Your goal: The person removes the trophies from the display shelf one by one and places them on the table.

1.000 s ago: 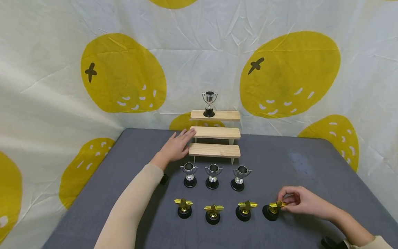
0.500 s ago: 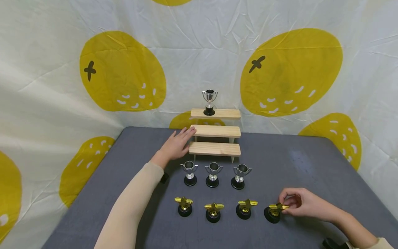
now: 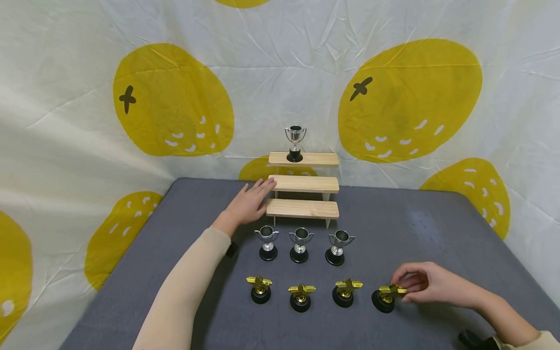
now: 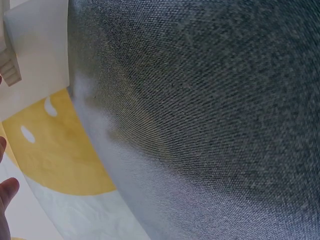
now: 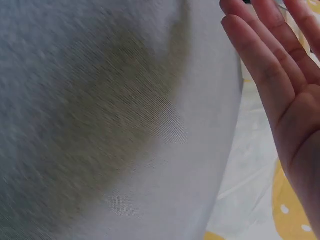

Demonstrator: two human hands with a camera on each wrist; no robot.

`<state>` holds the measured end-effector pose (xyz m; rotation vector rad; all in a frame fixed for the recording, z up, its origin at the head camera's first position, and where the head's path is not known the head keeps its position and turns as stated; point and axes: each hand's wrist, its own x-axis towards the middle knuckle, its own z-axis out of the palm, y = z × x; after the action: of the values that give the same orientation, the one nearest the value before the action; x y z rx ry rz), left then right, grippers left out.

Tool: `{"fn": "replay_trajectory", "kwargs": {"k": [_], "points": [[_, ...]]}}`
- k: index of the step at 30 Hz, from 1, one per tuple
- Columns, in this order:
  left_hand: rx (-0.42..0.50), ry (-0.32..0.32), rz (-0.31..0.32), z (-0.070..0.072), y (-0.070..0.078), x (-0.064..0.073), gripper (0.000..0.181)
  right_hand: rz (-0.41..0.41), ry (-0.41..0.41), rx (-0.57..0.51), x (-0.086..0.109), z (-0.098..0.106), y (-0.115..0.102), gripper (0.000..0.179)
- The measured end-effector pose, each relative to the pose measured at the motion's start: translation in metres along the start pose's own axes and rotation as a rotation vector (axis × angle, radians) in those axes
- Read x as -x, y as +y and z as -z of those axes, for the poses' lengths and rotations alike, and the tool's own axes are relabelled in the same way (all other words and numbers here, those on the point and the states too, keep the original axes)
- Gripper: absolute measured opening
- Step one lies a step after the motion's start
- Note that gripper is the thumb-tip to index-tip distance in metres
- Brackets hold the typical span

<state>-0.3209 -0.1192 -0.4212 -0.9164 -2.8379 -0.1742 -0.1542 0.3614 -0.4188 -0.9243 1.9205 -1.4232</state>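
My left hand [image 3: 247,203] lies with extended fingers against the left end of a three-tier wooden stand [image 3: 304,183], fingertips touching the middle shelf. On the top shelf stands a silver trophy cup [image 3: 295,141]. My right hand [image 3: 442,286] pinches the gold top of the rightmost gold trophy [image 3: 383,300], whose black base is on the table. The left wrist view catches only fingertips [image 4: 9,190] at its edge. Fingers [image 5: 265,70] of the right hand show in the right wrist view; the trophy is hidden there.
Three silver cups, the middle one [image 3: 300,245] among them, stand in a row before the stand. Nearer are more gold trophies, at left [image 3: 260,291], centre [image 3: 301,299] and right [image 3: 343,294]. A fruit-print cloth [image 3: 280,87] hangs behind the grey table [image 3: 437,228].
The rightmost gold trophy has shifted slightly right and towards me with my right hand at it. My left hand stays on the stand. The head view has tilted a little.
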Motion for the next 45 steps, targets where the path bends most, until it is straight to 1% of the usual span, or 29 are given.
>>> {"fn": "replay_trajectory", "kwargs": {"k": [3,6,10,14,19,25,30,34,41,45], "points": [[0.003,-0.007,0.003,0.001,0.000,-0.001,0.069,-0.002,-0.026,-0.033,0.001,0.007,-0.006,0.027],[0.008,-0.006,0.007,0.002,0.000,-0.001,0.070,0.001,-0.035,-0.019,0.002,0.016,-0.013,0.029],[0.007,0.004,0.003,0.000,0.000,-0.001,0.070,0.001,-0.013,0.058,0.004,0.028,-0.023,0.033],[0.006,-0.002,0.005,-0.002,-0.001,-0.001,0.070,0.004,0.020,0.129,0.004,0.038,-0.035,0.033],[0.008,-0.012,0.006,-0.002,0.000,-0.001,0.070,0.003,0.091,0.251,0.001,0.044,-0.049,0.029],[0.002,-0.016,0.009,-0.002,0.000,0.000,0.070,0.010,0.188,0.410,-0.006,0.051,-0.060,0.028],[0.009,-0.018,0.014,-0.001,0.000,-0.001,0.070,0.007,0.292,0.532,-0.021,0.060,-0.071,0.025],[0.020,-0.019,0.018,0.000,0.001,0.000,0.070,0.006,0.358,0.596,-0.036,0.067,-0.082,0.022],[0.032,-0.029,0.017,0.000,0.001,0.000,0.072,-0.003,0.469,0.604,-0.064,0.078,-0.100,0.019],[0.032,-0.035,0.019,0.000,0.002,0.001,0.072,-0.012,0.526,0.613,-0.081,0.084,-0.106,0.022]]}}
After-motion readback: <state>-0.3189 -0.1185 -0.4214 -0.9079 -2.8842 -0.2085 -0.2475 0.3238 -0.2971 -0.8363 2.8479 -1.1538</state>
